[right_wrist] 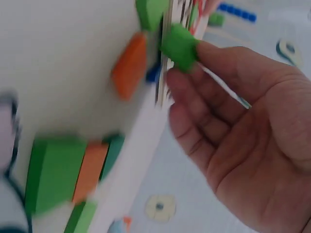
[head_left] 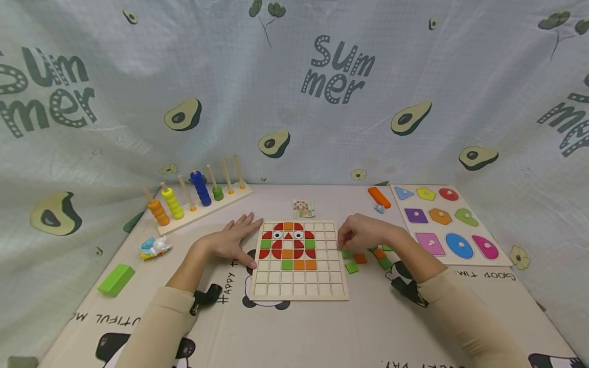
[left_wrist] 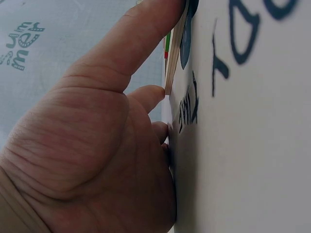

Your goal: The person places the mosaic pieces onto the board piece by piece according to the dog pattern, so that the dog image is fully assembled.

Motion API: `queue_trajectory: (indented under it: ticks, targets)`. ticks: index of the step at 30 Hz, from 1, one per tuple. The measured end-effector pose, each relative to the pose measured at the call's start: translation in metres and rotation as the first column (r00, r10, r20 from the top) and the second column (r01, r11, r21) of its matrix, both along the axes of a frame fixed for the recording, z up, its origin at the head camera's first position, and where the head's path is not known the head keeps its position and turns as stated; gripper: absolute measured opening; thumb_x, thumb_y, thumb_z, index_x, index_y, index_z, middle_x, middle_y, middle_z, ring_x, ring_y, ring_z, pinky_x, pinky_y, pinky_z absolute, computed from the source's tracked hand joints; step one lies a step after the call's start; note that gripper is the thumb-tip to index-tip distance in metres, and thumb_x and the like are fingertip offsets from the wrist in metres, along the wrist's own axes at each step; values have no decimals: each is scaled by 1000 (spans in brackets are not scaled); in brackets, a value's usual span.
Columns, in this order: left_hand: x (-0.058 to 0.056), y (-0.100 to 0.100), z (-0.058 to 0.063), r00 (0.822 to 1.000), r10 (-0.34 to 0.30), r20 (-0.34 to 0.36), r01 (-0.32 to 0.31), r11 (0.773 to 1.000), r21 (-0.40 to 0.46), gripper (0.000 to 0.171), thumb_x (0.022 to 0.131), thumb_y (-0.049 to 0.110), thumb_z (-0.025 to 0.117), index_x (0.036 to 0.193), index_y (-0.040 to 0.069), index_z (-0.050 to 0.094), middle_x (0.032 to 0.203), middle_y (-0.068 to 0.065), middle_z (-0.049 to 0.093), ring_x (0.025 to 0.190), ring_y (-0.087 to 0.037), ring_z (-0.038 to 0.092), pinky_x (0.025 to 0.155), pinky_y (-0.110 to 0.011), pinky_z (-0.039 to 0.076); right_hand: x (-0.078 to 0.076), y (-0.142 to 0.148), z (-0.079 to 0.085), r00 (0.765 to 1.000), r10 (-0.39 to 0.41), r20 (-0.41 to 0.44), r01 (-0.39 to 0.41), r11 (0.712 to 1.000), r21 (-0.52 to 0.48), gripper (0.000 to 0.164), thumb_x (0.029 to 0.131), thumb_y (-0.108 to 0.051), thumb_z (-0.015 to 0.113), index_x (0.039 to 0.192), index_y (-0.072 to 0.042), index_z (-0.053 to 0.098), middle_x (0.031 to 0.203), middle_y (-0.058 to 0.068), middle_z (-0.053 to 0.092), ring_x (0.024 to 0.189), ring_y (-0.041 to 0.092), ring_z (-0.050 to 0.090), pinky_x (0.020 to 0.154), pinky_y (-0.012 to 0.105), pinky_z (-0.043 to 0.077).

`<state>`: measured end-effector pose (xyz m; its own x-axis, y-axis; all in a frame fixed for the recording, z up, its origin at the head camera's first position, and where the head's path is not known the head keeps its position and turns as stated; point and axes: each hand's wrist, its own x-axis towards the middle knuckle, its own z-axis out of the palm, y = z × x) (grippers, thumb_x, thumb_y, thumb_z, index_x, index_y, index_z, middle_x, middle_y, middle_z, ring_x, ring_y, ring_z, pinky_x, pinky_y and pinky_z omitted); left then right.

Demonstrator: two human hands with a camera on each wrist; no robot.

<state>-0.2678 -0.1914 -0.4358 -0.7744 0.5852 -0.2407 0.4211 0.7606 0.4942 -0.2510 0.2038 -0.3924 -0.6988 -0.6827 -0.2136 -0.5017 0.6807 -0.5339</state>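
Note:
A wooden grid board [head_left: 299,292] lies in front of me, with red, green and orange tiles and two eye tiles set in its upper cells. Lower in the pattern sit one green tile [head_left: 287,265] and two orange tiles. My left hand [head_left: 233,240] is spread flat on the table, thumb and forefinger touching the board's left edge. Above the board's right edge, my right hand [head_left: 362,232] pinches a green tile [right_wrist: 181,47] between thumb and fingertips, seen in the right wrist view. Loose green and orange tiles [head_left: 361,258] lie beneath and beside that hand.
A small pattern card [head_left: 303,208] lies behind the board. To the back left stands a peg stacker [head_left: 216,207] with coloured beads; a green block [head_left: 116,280] and a small toy [head_left: 154,248] are nearer. A shape puzzle [head_left: 442,230] and an orange block [head_left: 379,197] lie on the right.

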Motion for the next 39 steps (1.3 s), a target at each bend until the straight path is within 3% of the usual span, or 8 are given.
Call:
queue_trajectory:
  ticks: [4, 8, 10, 17, 23, 29, 35, 39]
  targets:
    - [-1, 1, 1, 1000, -4, 1, 4, 1000, -4, 123, 62, 64, 79, 156, 22, 11, 161, -12, -6, 147, -32, -11, 115, -57, -5, -3, 27, 1, 997, -70, -12, 71, 996, 57, 6, 85, -11, 72, 89, -15, 73, 83, -5, 67, 73, 14, 58, 67, 28, 53]
    - [-2, 1, 1, 1000, -7, 1, 7, 1000, -13, 123, 62, 65, 78, 156, 23, 11, 161, -12, -6, 147, -32, -11, 115, -57, -4, -2, 49, -1, 983, -182, 8, 179, 973, 149, 17, 79, -10, 78, 92, -19, 72, 85, -4, 65, 79, 17, 57, 70, 29, 53]
    - [-2, 0, 1, 1000, -1, 5, 1, 1000, -25, 124, 61, 66, 78, 156, 24, 10, 161, -10, -7, 147, -30, -11, 115, -56, -4, -1, 56, -4, 980, -196, 25, 190, 968, 163, 20, 77, -9, 80, 92, -19, 71, 85, -4, 65, 80, 17, 56, 73, 28, 53]
    - [-1, 0, -2, 1000, 12, 7, -12, 999, -39, 124, 60, 68, 77, 156, 26, 10, 161, -8, -7, 147, -29, -11, 116, -55, -4, -1, 57, -9, 996, -87, 34, 84, 992, 90, 11, 82, -6, 73, 86, -15, 68, 80, -4, 62, 76, 15, 56, 71, 28, 52]
    - [-2, 1, -2, 1000, 17, -1, -17, 999, -40, 124, 60, 68, 77, 156, 27, 10, 161, -8, -7, 147, -28, -11, 116, -55, -3, 1, 53, -7, 987, -123, 108, 112, 989, 96, 19, 78, -4, 77, 89, -17, 71, 85, 0, 65, 78, 18, 56, 71, 29, 53]
    - [-3, 0, -3, 1000, 18, -4, -18, 999, -47, 124, 59, 69, 77, 156, 28, 10, 162, -7, -7, 147, -28, -11, 116, -55, -4, 2, 55, -12, 991, -109, 79, 102, 991, 82, 17, 78, -6, 78, 85, -16, 66, 79, -1, 60, 77, 17, 55, 67, 28, 52]
    - [-2, 0, -4, 1000, 28, -1, -28, 999, -45, 124, 59, 69, 78, 156, 28, 11, 162, -6, -7, 147, -27, -12, 116, -54, -4, -3, 38, -8, 999, -47, -19, 44, 993, -107, 15, 82, -11, 75, 82, -17, 62, 72, -4, 56, 70, 15, 55, 61, 27, 47]
    - [-2, 1, -3, 1000, 28, 1, -28, 999, -43, 124, 59, 68, 78, 156, 28, 11, 162, -6, -7, 147, -27, -12, 116, -55, -4, 3, 3, -9, 999, 33, 16, -30, 981, -192, 9, 86, -14, 73, 87, -16, 64, 76, -5, 59, 72, 14, 56, 64, 27, 49]
